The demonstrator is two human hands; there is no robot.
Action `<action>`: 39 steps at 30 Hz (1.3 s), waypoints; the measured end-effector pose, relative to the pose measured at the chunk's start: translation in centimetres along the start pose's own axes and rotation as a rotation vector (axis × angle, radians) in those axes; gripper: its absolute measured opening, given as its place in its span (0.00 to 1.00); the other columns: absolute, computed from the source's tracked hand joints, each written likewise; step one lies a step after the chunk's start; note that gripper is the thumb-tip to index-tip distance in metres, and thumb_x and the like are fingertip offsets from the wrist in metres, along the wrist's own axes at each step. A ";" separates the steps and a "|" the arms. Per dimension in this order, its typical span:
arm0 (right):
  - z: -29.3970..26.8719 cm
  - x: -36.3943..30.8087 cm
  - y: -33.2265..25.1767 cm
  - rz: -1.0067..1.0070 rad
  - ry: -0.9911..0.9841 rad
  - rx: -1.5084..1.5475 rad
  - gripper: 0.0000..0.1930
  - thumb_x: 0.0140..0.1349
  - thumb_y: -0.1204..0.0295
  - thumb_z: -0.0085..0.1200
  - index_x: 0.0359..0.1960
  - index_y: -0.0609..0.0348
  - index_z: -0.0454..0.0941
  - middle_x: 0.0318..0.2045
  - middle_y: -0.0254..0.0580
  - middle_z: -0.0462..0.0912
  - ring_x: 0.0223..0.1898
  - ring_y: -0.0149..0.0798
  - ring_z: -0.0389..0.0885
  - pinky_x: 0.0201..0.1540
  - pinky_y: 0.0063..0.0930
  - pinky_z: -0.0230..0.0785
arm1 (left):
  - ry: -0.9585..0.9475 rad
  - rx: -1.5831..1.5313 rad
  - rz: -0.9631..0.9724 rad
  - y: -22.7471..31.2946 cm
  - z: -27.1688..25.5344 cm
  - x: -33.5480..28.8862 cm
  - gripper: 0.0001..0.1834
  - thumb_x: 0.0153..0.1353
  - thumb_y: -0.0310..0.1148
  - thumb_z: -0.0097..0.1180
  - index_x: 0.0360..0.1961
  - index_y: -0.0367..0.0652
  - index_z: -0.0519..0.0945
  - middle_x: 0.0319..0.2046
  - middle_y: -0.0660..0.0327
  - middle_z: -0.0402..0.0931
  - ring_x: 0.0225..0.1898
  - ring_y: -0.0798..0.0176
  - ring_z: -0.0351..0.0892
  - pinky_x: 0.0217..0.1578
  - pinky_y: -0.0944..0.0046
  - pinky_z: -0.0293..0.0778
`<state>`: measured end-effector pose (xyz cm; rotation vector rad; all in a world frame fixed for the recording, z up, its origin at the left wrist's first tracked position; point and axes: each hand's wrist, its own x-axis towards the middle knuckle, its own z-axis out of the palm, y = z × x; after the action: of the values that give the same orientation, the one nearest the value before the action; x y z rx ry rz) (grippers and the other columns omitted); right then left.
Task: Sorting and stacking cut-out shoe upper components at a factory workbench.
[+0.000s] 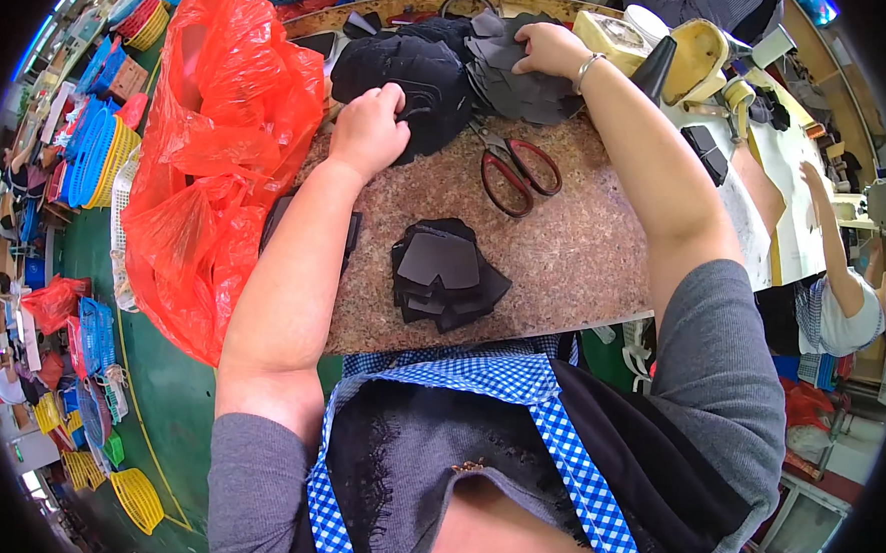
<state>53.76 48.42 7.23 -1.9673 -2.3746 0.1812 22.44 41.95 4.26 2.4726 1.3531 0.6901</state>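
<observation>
Looking from far away through the head camera, I take the centre of the brown speckled stone-like tabletop (585, 244) as my clock, twelve pointing away from the body. At ten o'clock, the left hand (371, 130) touches the edge of a heap of thin black flat pieces (399, 72); its fingers are curled, and I cannot tell whether they pinch one. At one o'clock, the right hand (553, 52) touches a spread pile of dark grey flat pieces (521, 97); thumb and forefinger stand partly apart, and whether they grip something I cannot tell. Near the centre lie scissors with red-and-black handles (503, 145). At six o'clock lies a small black stack of cut pieces (442, 261); at nine, a translucent red plastic bag (221, 115).
</observation>
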 end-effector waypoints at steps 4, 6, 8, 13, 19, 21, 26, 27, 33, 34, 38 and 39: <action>0.1 -0.6 -0.7 -0.238 0.145 -0.169 0.15 0.49 0.59 0.65 0.35 0.54 0.84 0.29 0.39 0.86 0.37 0.44 0.85 0.42 0.40 0.76 | -0.073 -0.075 0.002 0.7 -1.3 -1.5 0.12 0.47 0.33 0.58 0.32 0.38 0.76 0.33 0.48 0.77 0.37 0.43 0.78 0.40 0.52 0.74; 0.4 -1.0 -2.1 -0.353 0.156 -0.314 0.06 0.50 0.70 0.58 0.28 0.55 0.85 0.30 0.45 0.86 0.37 0.47 0.85 0.42 0.41 0.76 | -0.138 -0.284 -0.136 0.6 -2.3 -2.4 0.10 0.49 0.29 0.56 0.33 0.38 0.75 0.31 0.53 0.78 0.34 0.53 0.78 0.38 0.58 0.74; 0.3 -1.7 -2.8 -0.388 0.109 -0.419 0.06 0.50 0.71 0.57 0.26 0.56 0.85 0.30 0.48 0.85 0.37 0.48 0.85 0.42 0.41 0.76 | -0.110 -0.566 -0.150 2.7 -4.5 -3.5 0.09 0.50 0.26 0.56 0.34 0.38 0.75 0.30 0.58 0.77 0.33 0.61 0.77 0.37 0.61 0.74; 1.8 -0.8 -0.8 -0.358 0.226 -0.258 0.10 0.54 0.70 0.52 0.33 0.61 0.81 0.29 0.51 0.83 0.37 0.53 0.83 0.43 0.42 0.75 | -0.497 -1.082 -0.213 6.1 -6.1 -8.6 0.13 0.54 0.22 0.59 0.42 0.40 0.76 0.33 0.69 0.76 0.37 0.77 0.73 0.39 0.71 0.73; 1.0 -2.7 -1.5 0.282 0.905 0.380 0.14 0.58 0.67 0.50 0.42 0.62 0.78 0.30 0.55 0.83 0.37 0.55 0.83 0.46 0.40 0.76 | -0.011 -0.197 0.212 8.2 -3.5 -11.3 0.21 0.48 0.29 0.68 0.44 0.38 0.76 0.43 0.52 0.74 0.47 0.48 0.75 0.49 0.56 0.72; 0.6 -2.9 -1.7 0.335 0.928 0.798 0.14 0.58 0.67 0.52 0.43 0.63 0.77 0.30 0.54 0.83 0.35 0.54 0.83 0.44 0.38 0.76 | 0.121 -0.410 0.175 8.4 -3.9 -9.9 0.20 0.49 0.28 0.67 0.43 0.38 0.76 0.42 0.53 0.75 0.44 0.50 0.76 0.48 0.57 0.73; -1.0 -9.5 -10.6 -0.070 0.672 0.587 0.08 0.58 0.69 0.59 0.30 0.62 0.81 0.42 0.40 0.82 0.29 0.45 0.84 0.34 0.29 0.76 | 0.320 -0.648 0.062 9.2 -3.5 -6.9 0.22 0.55 0.34 0.69 0.47 0.37 0.74 0.43 0.58 0.76 0.41 0.63 0.78 0.42 0.64 0.75; -2.0 -12.1 -13.6 -0.191 0.601 0.721 0.08 0.55 0.69 0.61 0.29 0.61 0.81 0.43 0.39 0.82 0.31 0.45 0.84 0.36 0.30 0.76 | 0.309 -0.653 0.042 9.7 -3.4 -6.9 0.22 0.55 0.34 0.69 0.47 0.37 0.74 0.43 0.58 0.76 0.41 0.63 0.78 0.42 0.64 0.75; -0.1 -17.9 -15.8 -0.509 0.478 1.188 0.27 0.45 0.69 0.74 0.48 0.58 0.77 0.43 0.39 0.80 0.41 0.32 0.80 0.38 0.27 0.75 | 0.110 -1.024 -0.286 9.2 -3.4 -8.5 0.13 0.65 0.28 0.58 0.48 0.36 0.74 0.36 0.61 0.80 0.36 0.72 0.78 0.38 0.70 0.75; 0.7 -18.6 -15.0 -0.344 0.417 1.043 0.26 0.48 0.72 0.72 0.49 0.60 0.76 0.43 0.38 0.79 0.42 0.28 0.78 0.37 0.23 0.73 | 0.109 -1.024 -0.293 9.0 -3.6 -9.4 0.13 0.65 0.28 0.58 0.48 0.36 0.74 0.36 0.61 0.80 0.36 0.72 0.78 0.38 0.70 0.75; 2.2 -21.3 -15.2 0.144 -0.151 1.470 0.09 0.59 0.75 0.64 0.37 0.65 0.79 0.25 0.26 0.77 0.26 0.19 0.73 0.30 0.15 0.68 | -0.158 -1.238 -0.444 9.3 -4.0 -12.2 0.12 0.64 0.28 0.58 0.47 0.37 0.75 0.35 0.63 0.80 0.33 0.75 0.78 0.33 0.74 0.75; 2.8 -21.8 -15.1 0.200 -0.165 1.513 0.11 0.57 0.73 0.66 0.38 0.66 0.79 0.23 0.27 0.77 0.26 0.18 0.74 0.29 0.16 0.68 | -0.193 -1.229 -0.546 9.2 -3.9 -12.6 0.12 0.64 0.28 0.59 0.47 0.37 0.75 0.34 0.64 0.80 0.31 0.77 0.78 0.31 0.76 0.74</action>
<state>42.80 24.15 7.11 -1.2825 -1.1613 1.5698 21.31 26.26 7.88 1.1121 0.9651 0.7676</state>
